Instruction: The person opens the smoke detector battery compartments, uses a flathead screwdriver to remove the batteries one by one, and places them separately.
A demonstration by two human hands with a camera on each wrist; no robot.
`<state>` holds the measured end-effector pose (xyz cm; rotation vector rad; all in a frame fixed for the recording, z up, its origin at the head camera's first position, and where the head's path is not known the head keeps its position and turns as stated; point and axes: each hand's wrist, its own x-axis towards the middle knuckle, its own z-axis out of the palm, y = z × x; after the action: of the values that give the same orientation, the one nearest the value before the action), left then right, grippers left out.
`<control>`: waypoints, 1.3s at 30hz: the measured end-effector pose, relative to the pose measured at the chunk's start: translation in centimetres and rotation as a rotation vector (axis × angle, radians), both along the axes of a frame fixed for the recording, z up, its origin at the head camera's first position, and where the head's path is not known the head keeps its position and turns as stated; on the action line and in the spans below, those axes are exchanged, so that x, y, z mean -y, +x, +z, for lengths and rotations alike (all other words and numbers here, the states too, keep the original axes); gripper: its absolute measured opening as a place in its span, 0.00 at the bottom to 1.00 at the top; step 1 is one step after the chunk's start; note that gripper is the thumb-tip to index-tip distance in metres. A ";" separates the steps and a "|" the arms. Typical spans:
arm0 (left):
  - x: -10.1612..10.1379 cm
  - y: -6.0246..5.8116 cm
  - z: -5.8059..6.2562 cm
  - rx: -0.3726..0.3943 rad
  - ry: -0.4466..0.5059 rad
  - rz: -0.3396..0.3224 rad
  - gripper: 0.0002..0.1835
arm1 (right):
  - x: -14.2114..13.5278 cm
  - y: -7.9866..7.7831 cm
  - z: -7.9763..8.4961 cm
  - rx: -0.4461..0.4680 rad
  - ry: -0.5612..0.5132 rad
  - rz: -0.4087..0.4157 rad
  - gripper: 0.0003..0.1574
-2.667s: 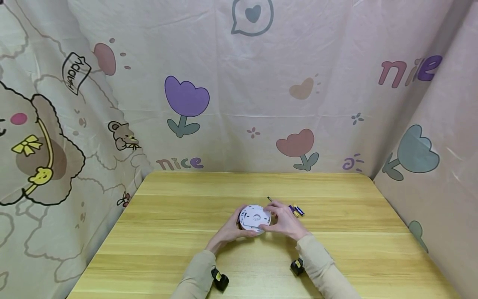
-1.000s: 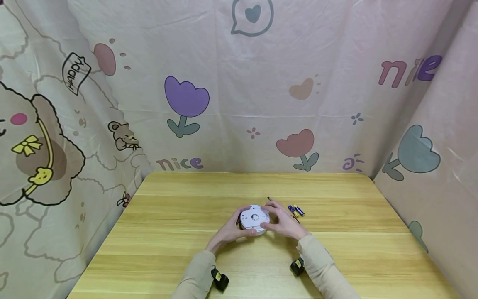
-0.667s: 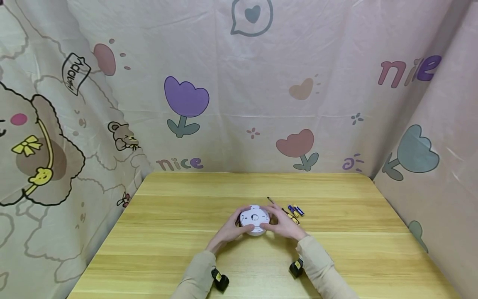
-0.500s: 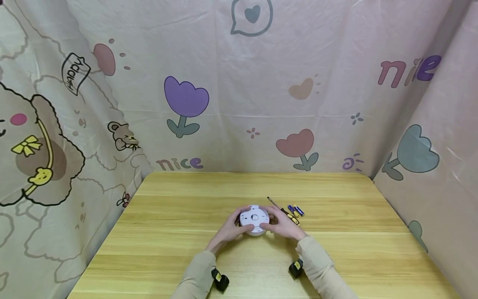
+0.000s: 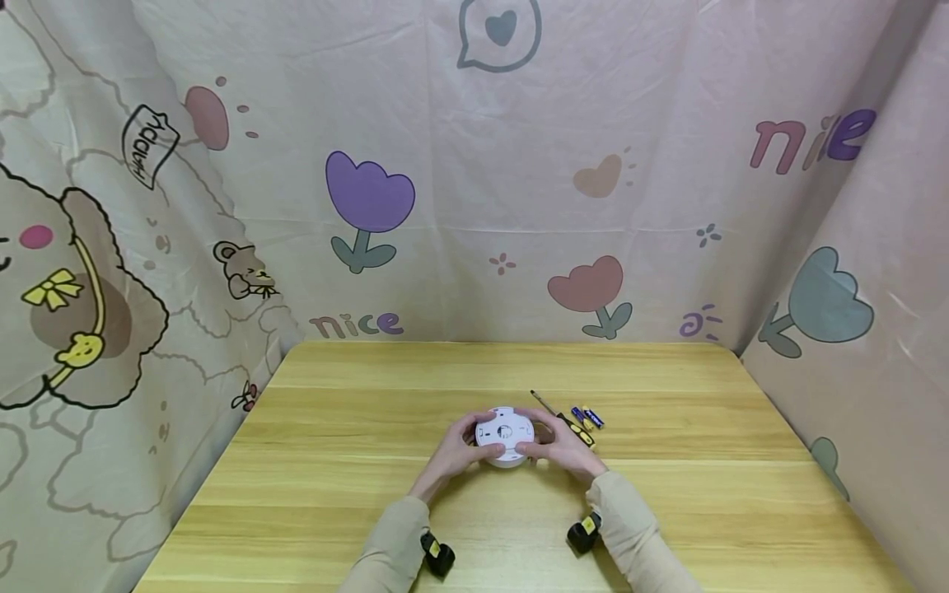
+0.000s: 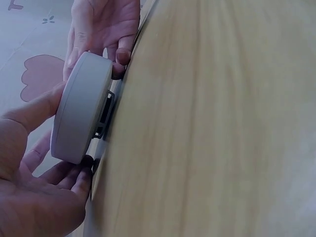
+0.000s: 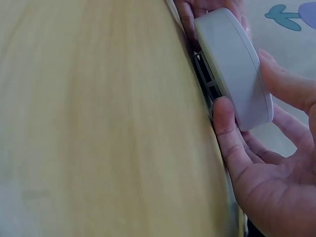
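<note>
A round white smoke detector [image 5: 506,427] is held just in front of me, its flat slotted back facing up. My left hand [image 5: 454,450] grips its left side, thumb on the upper face and fingers curled below the rim. Opposite it, my right hand [image 5: 562,447] grips the right side in the same way. In the left wrist view the white casing [image 6: 81,108] stands between both hands, with a dark vented grille [image 6: 104,116] on its underside, close over the table. From the right wrist, fingertips [image 7: 224,111] show beside that grille.
A screwdriver [image 5: 577,431] with a black and yellow handle lies right behind my right hand. Blue batteries [image 5: 594,417] lie together to its right. The wooden table [image 5: 371,371] ends at a printed curtain [image 5: 445,288] behind. Black wrist cameras hang under both sleeves.
The detector's back plate has turned slightly. My left thumb has come up onto its face, my right fingers have shifted outward to the rim, and the screwdriver has come into sight.
</note>
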<state>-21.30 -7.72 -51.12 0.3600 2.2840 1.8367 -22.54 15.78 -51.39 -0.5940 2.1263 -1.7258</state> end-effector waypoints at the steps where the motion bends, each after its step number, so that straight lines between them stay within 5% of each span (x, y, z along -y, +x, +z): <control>1: 0.0 0.0 0.0 -0.001 -0.003 0.003 0.34 | 0.0 0.0 0.0 0.015 -0.009 -0.004 0.47; 39: 0.0 0.0 0.1 0.008 -0.012 0.001 0.33 | 0.1 0.1 -0.8 -0.020 -0.034 -0.024 0.49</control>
<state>-21.27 -7.76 -51.04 0.3494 2.2892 1.8201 -22.40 15.72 -52.23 -0.5995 2.1300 -1.7793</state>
